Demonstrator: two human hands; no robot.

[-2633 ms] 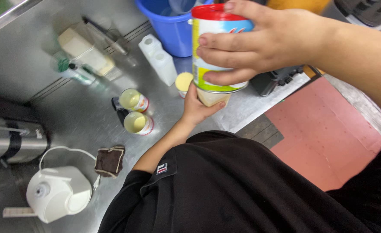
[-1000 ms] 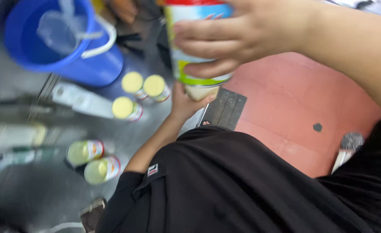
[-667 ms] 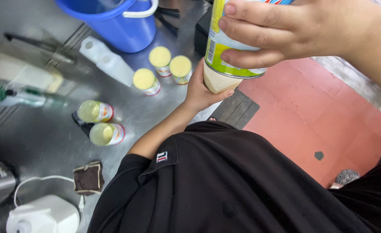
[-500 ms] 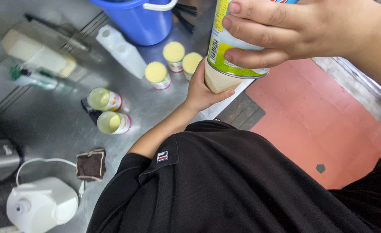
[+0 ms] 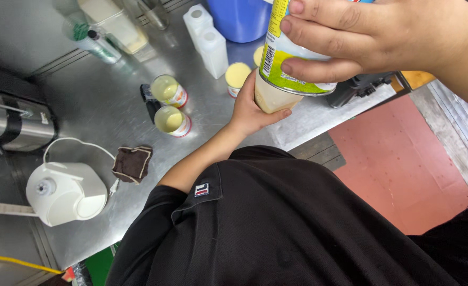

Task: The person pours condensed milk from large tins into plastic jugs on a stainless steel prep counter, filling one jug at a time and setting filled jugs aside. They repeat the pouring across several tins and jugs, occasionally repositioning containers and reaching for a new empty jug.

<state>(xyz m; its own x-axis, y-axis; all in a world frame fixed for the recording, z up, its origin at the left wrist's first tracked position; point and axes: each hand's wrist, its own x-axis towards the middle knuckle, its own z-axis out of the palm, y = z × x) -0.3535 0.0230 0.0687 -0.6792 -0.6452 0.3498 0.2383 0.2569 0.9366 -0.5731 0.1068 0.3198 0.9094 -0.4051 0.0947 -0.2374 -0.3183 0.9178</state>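
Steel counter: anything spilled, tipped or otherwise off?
No spill visible. On the steel counter, two opened cans lie tipped on their sides, contents still inside. A brown cloth sits crumpled near the white kettle. Otherwise nothing stands out.

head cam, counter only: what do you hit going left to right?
Steel appliance → white electric kettle → brown cloth → two open cans → white plastic jug → left hand under a cream-filled cup → right hand gripping the green-labelled can above it.
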